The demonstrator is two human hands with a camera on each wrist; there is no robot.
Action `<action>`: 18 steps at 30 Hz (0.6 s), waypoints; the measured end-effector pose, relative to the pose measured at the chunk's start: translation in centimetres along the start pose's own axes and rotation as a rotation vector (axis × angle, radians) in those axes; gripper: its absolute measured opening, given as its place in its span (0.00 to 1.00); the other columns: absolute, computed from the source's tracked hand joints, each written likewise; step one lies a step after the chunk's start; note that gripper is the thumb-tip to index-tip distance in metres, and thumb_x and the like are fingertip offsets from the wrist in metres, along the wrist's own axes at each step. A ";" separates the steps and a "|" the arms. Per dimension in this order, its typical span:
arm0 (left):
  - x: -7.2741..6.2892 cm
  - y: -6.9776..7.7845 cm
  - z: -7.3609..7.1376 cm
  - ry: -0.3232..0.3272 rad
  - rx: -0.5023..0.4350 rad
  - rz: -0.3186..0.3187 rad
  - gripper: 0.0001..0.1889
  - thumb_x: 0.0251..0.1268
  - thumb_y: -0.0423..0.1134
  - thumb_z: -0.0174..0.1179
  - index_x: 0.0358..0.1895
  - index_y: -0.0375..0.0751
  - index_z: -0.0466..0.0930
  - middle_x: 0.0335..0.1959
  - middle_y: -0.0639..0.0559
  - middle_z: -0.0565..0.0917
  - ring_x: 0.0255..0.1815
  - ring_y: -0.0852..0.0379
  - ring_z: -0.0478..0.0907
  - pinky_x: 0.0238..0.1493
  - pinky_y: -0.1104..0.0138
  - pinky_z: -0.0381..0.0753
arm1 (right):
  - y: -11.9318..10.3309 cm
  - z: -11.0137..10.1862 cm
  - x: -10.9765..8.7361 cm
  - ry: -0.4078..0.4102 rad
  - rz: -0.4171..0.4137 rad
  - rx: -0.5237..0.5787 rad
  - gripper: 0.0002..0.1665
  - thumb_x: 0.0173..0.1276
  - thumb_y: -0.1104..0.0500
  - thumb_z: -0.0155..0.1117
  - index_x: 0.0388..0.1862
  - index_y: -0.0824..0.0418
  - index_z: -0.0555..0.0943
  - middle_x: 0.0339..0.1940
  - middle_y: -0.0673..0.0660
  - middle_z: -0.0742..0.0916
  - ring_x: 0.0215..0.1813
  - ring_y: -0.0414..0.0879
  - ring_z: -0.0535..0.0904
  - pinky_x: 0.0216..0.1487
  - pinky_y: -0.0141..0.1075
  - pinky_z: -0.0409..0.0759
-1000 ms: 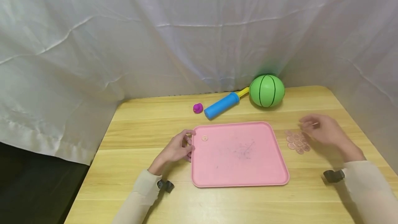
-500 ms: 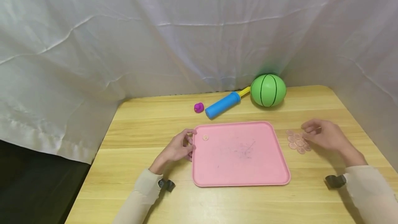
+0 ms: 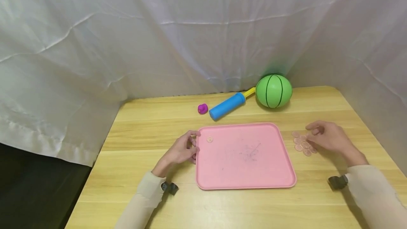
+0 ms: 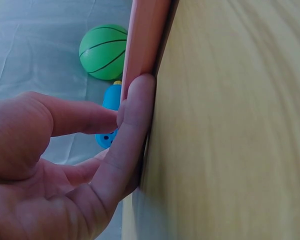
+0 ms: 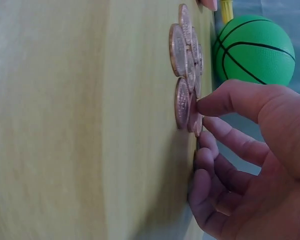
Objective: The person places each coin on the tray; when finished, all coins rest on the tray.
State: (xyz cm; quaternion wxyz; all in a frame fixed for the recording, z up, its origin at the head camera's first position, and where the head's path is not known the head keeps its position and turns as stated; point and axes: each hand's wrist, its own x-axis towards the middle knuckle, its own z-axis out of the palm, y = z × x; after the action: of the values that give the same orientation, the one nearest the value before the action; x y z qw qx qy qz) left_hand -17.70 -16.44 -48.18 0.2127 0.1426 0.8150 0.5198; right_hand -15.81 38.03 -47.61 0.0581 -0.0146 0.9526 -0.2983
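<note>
The tray [image 3: 245,169] lies on the table [image 3: 124,151], with a single coin [image 3: 209,139] inside its far left corner, the left hand [image 3: 180,149] at its left edge and the coin cluster [image 3: 299,147] just beside its right edge. The right hand [image 3: 330,139] is positioned at the right side of the coin cluster. Behind the tray, from left to right, lie the toy [image 3: 202,108], the pump [image 3: 227,106] and the ball [image 3: 273,91], with the cloth [image 3: 197,34] behind them all

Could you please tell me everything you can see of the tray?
The tray is pink, shallow and rectangular, with rounded corners and a low raised rim; it looks like plastic. Dark marks show near its middle. It lies on the table, one coin near its far left corner. The left hand touches its left edge.
</note>
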 end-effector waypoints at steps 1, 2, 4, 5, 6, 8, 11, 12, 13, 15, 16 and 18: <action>0.0 0.0 0.0 0.001 0.000 0.000 0.29 0.77 0.24 0.60 0.79 0.34 0.67 0.47 0.38 0.78 0.28 0.56 0.83 0.30 0.56 0.99 | 0.0 0.1 0.1 0.000 0.005 0.002 0.24 0.75 0.55 0.71 0.61 0.70 0.84 0.43 0.61 0.92 0.41 0.43 0.84 0.38 0.27 0.83; 0.0 0.0 0.0 0.002 -0.001 0.000 0.30 0.77 0.24 0.60 0.79 0.34 0.67 0.47 0.38 0.78 0.28 0.56 0.83 0.30 0.56 0.99 | 0.1 0.1 0.1 0.001 0.005 0.003 0.24 0.76 0.54 0.71 0.61 0.70 0.84 0.42 0.61 0.92 0.41 0.43 0.84 0.38 0.28 0.82; 0.0 0.0 0.0 0.003 -0.002 -0.002 0.30 0.77 0.24 0.60 0.78 0.35 0.67 0.47 0.39 0.78 0.28 0.56 0.83 0.30 0.56 0.99 | 0.1 0.2 0.2 0.004 0.009 0.008 0.24 0.75 0.55 0.71 0.62 0.70 0.84 0.42 0.61 0.91 0.41 0.44 0.84 0.38 0.28 0.82; 0.0 0.0 0.0 0.004 -0.003 -0.004 0.30 0.77 0.24 0.60 0.78 0.35 0.67 0.47 0.39 0.77 0.28 0.56 0.83 0.30 0.56 0.99 | 0.1 0.2 0.1 0.009 0.012 0.005 0.24 0.75 0.55 0.71 0.62 0.70 0.84 0.43 0.61 0.91 0.41 0.44 0.84 0.38 0.28 0.82; 0.0 0.0 0.0 0.005 -0.005 -0.006 0.30 0.77 0.24 0.60 0.78 0.35 0.68 0.47 0.39 0.77 0.28 0.56 0.83 0.30 0.57 0.99 | 0.1 0.3 0.1 0.012 0.015 0.009 0.24 0.75 0.55 0.72 0.62 0.70 0.84 0.43 0.62 0.91 0.41 0.45 0.84 0.38 0.29 0.83; 0.0 -0.1 0.0 0.004 -0.008 -0.006 0.30 0.77 0.23 0.60 0.78 0.34 0.67 0.47 0.39 0.77 0.28 0.56 0.83 0.30 0.57 0.99 | 0.0 0.4 0.0 0.026 0.008 0.010 0.24 0.73 0.56 0.73 0.61 0.69 0.84 0.44 0.64 0.91 0.42 0.46 0.84 0.39 0.31 0.83; 0.0 -0.1 -0.1 0.000 -0.011 -0.011 0.30 0.77 0.23 0.59 0.79 0.34 0.67 0.47 0.38 0.77 0.28 0.56 0.83 0.30 0.57 0.99 | -0.2 0.6 -0.2 0.051 0.002 0.014 0.22 0.70 0.59 0.76 0.59 0.67 0.85 0.46 0.65 0.91 0.43 0.46 0.84 0.39 0.31 0.84; 0.0 -0.1 -0.1 -0.002 -0.011 -0.011 0.30 0.77 0.24 0.59 0.79 0.34 0.67 0.47 0.38 0.77 0.28 0.56 0.83 0.30 0.57 0.99 | -0.3 0.6 -0.2 0.058 -0.005 0.019 0.21 0.70 0.59 0.76 0.58 0.67 0.86 0.46 0.66 0.91 0.43 0.45 0.84 0.39 0.32 0.83; 0.0 -0.1 -0.1 -0.004 -0.011 -0.011 0.30 0.77 0.24 0.59 0.79 0.34 0.66 0.48 0.38 0.77 0.28 0.56 0.83 0.30 0.57 0.99 | -0.4 0.7 -0.2 0.069 -0.016 0.017 0.19 0.69 0.60 0.76 0.56 0.67 0.86 0.45 0.66 0.91 0.43 0.45 0.84 0.39 0.31 0.82; 0.0 -0.2 -0.2 -0.008 -0.011 -0.012 0.30 0.77 0.24 0.59 0.79 0.34 0.66 0.48 0.38 0.77 0.28 0.56 0.83 0.31 0.57 0.99 | -0.5 0.8 -0.3 0.087 -0.011 0.034 0.17 0.70 0.61 0.75 0.56 0.66 0.86 0.44 0.66 0.91 0.41 0.43 0.84 0.36 0.30 0.84; 0.0 -0.2 -0.2 -0.010 -0.011 -0.013 0.30 0.77 0.24 0.59 0.79 0.33 0.66 0.48 0.37 0.77 0.29 0.56 0.83 0.31 0.57 0.99 | -0.5 0.9 -0.3 0.105 -0.012 0.037 0.17 0.72 0.60 0.74 0.56 0.65 0.86 0.45 0.67 0.92 0.41 0.41 0.83 0.36 0.29 0.83; 0.1 -0.2 -0.2 -0.010 -0.014 -0.011 0.30 0.77 0.24 0.59 0.79 0.33 0.66 0.48 0.38 0.77 0.29 0.56 0.83 0.31 0.57 0.99 | -0.7 1.1 -0.4 0.130 0.016 0.080 0.17 0.76 0.56 0.72 0.58 0.64 0.85 0.48 0.68 0.91 0.40 0.38 0.83 0.34 0.29 0.85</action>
State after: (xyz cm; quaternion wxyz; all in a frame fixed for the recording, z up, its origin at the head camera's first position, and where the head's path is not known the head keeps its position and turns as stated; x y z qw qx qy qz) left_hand -17.85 -16.63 -48.27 0.2208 0.1391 0.8111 0.5234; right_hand -15.28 36.84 -48.12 -0.0011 0.0148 0.9417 -0.3362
